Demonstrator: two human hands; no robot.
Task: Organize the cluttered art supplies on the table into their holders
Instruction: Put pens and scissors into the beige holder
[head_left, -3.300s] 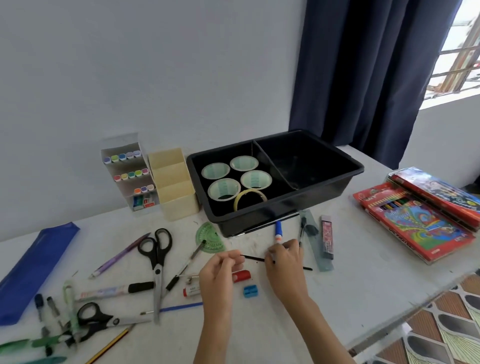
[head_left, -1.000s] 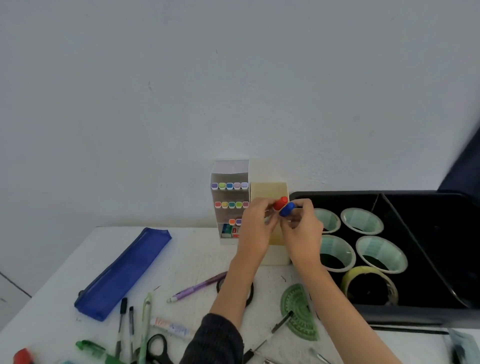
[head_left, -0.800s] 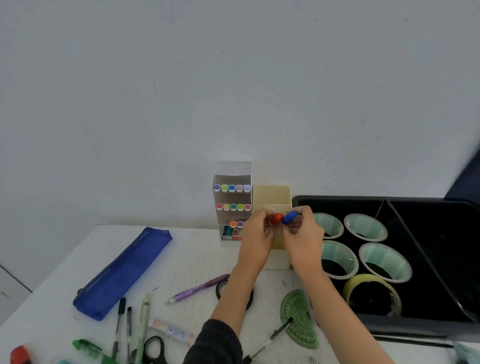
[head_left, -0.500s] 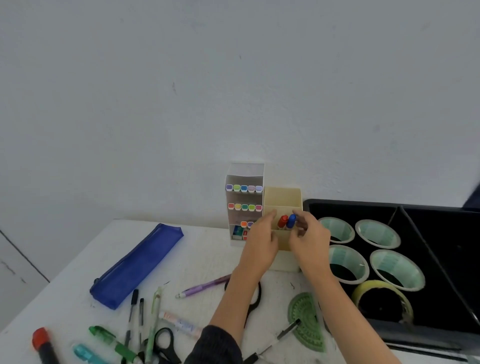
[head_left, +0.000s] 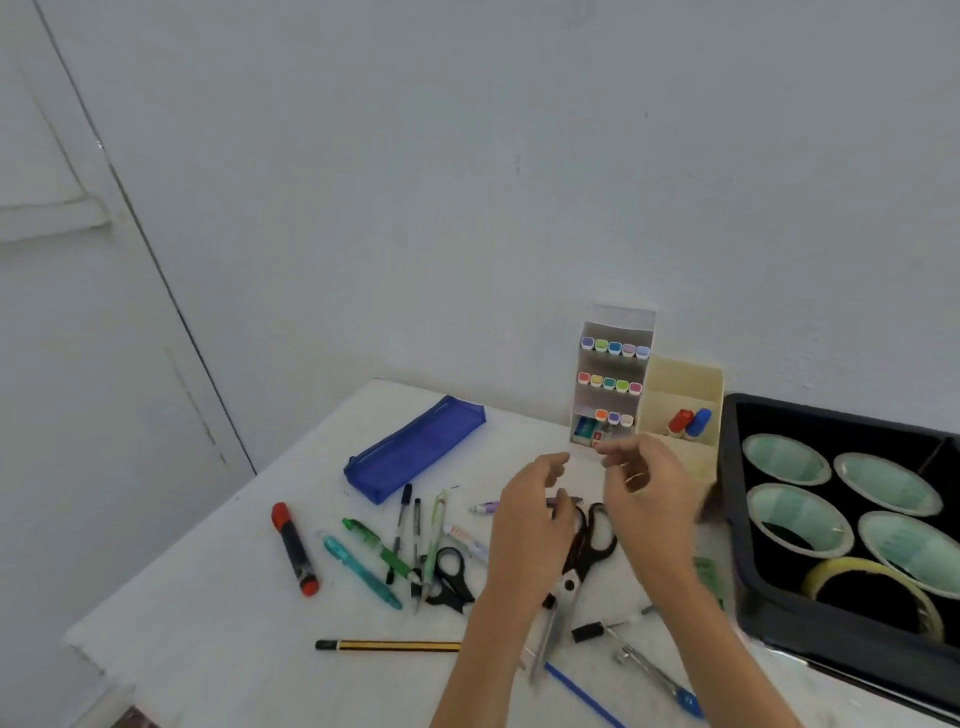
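A red-capped marker (head_left: 680, 421) and a blue-capped marker (head_left: 698, 422) stand in the middle compartment of the cream stepped holder (head_left: 675, 457). My left hand (head_left: 530, 525) and my right hand (head_left: 649, 493) hover above the white table (head_left: 208, 623), below and left of the holder. Both hold nothing and their fingers are loosely curled. Large black scissors (head_left: 587, 551) lie beneath the hands. Left of them lie a red and black marker (head_left: 294, 548), a teal pen (head_left: 361, 571), a green pen (head_left: 374, 543), small black scissors (head_left: 452, 577) and a pencil (head_left: 387, 646).
A white marker rack (head_left: 613, 379) with coloured caps stands left of the holder. A blue pencil case (head_left: 415, 447) lies at the back left. The black tray (head_left: 753, 613) at right holds several tape rolls (head_left: 800, 525). The table's left edge is near the red marker.
Both hands let go of the red and blue markers, which now stand in the holder. The hands drew back and down over the table. My view swung left.
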